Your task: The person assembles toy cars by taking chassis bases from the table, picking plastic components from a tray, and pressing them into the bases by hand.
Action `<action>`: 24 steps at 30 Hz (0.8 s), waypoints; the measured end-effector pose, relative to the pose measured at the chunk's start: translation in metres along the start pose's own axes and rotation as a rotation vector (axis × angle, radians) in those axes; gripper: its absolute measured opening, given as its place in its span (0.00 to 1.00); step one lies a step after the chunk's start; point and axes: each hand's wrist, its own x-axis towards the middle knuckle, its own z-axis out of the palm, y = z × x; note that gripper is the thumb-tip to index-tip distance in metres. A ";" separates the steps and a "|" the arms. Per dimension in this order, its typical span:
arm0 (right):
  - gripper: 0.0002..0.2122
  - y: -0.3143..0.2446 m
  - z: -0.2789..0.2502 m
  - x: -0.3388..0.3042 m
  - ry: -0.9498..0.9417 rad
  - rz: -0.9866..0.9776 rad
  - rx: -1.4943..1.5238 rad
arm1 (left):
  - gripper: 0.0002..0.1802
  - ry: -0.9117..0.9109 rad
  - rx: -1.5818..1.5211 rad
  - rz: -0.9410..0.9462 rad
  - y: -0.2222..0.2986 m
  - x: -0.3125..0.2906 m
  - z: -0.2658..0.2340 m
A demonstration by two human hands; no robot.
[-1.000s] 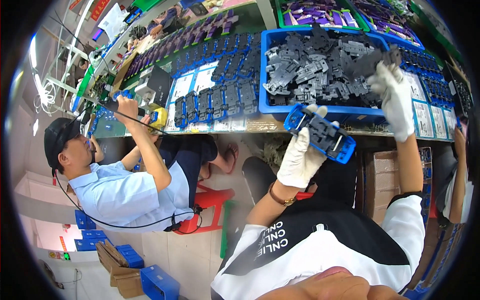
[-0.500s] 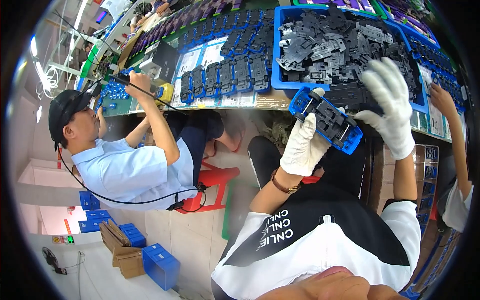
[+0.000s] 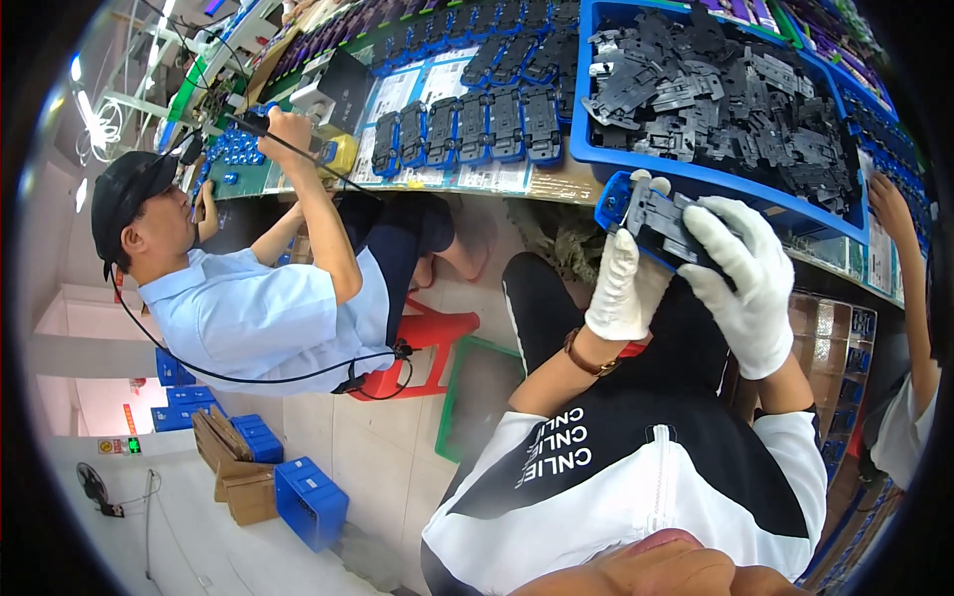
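In front of my body, my white-gloved left hand (image 3: 628,290) grips a blue toy car (image 3: 614,202), its underside turned up. A black plastic base plate (image 3: 659,221) lies over that underside. My gloved right hand (image 3: 743,273) bends over the car's right end, fingers closed on the plate and covering part of it. Both hands are just this side of a blue tub (image 3: 696,179) heaped with similar black plates (image 3: 686,89).
Rows of blue-and-black toy cars (image 3: 467,129) cover the table left of the tub. At left, a person in a light blue shirt (image 3: 253,313) sits on a red stool (image 3: 427,348). Another person's arm (image 3: 899,238) reaches in from the right. Cartons (image 3: 243,492) and blue bins (image 3: 310,502) stand lower left.
My right hand has dropped from the tub's front edge onto the car, its spread fingers now closed. A black plate now covers the underside, which was exposed before.
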 end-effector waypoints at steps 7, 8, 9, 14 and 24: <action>0.22 -0.004 0.033 -0.005 0.023 -0.038 -0.149 | 0.36 0.068 -0.059 0.078 -0.005 0.003 0.002; 0.22 -0.007 0.034 -0.002 0.007 -0.043 -0.208 | 0.34 0.147 -0.043 0.062 -0.006 0.004 0.003; 0.22 -0.009 0.034 0.000 -0.009 -0.048 -0.267 | 0.31 0.226 -0.027 0.046 -0.006 0.005 0.003; 0.20 0.009 0.031 -0.017 0.060 0.230 0.351 | 0.24 0.272 -0.068 0.084 0.001 0.005 -0.004; 0.32 0.010 0.055 -0.040 -0.170 0.824 1.116 | 0.22 0.346 0.125 0.177 -0.009 -0.008 -0.010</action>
